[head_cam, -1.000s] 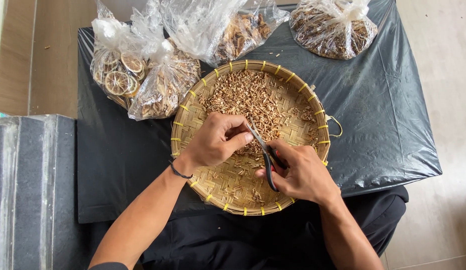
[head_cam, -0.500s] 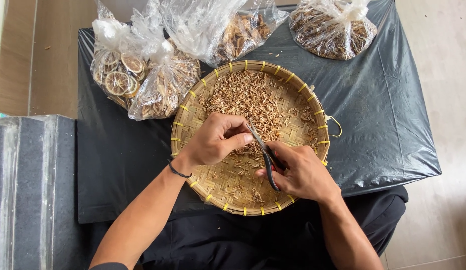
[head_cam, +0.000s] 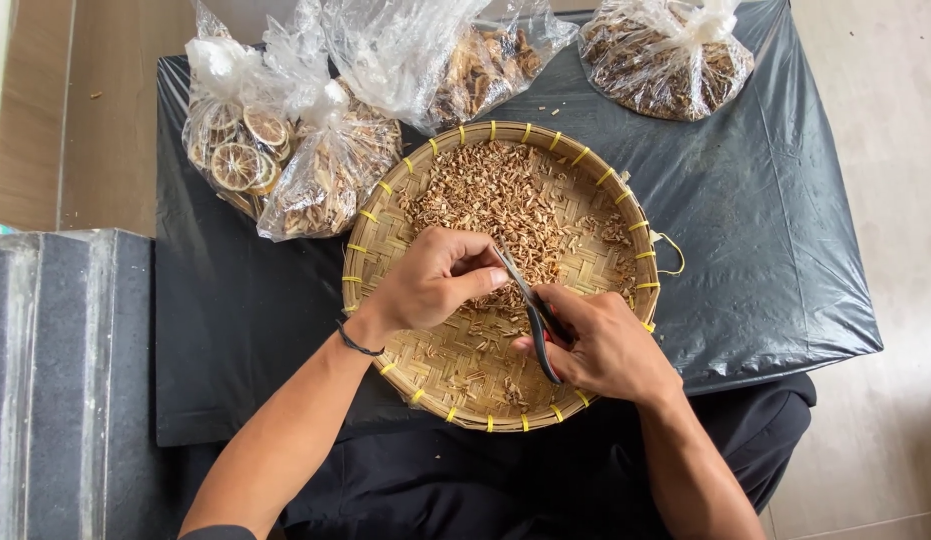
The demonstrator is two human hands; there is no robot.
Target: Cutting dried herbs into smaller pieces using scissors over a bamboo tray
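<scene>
A round woven bamboo tray (head_cam: 386,250) lies on a black plastic sheet (head_cam: 776,230) and holds a heap of chopped brown dried pieces (head_cam: 491,195). My right hand (head_cam: 606,345) grips dark-handled scissors (head_cam: 531,305) whose blades point up and left over the tray. My left hand (head_cam: 436,280) is closed, its fingertips pinching something small right at the blade tips; the piece itself is hidden by the fingers. A thin black band circles my left wrist.
Clear plastic bags stand behind the tray: one with dried citrus slices (head_cam: 241,150), one with brown dried bits (head_cam: 331,175), another (head_cam: 476,65), and a tied one (head_cam: 671,55) at the back right. A grey stone block (head_cam: 61,380) rises at left. Tiled floor lies right.
</scene>
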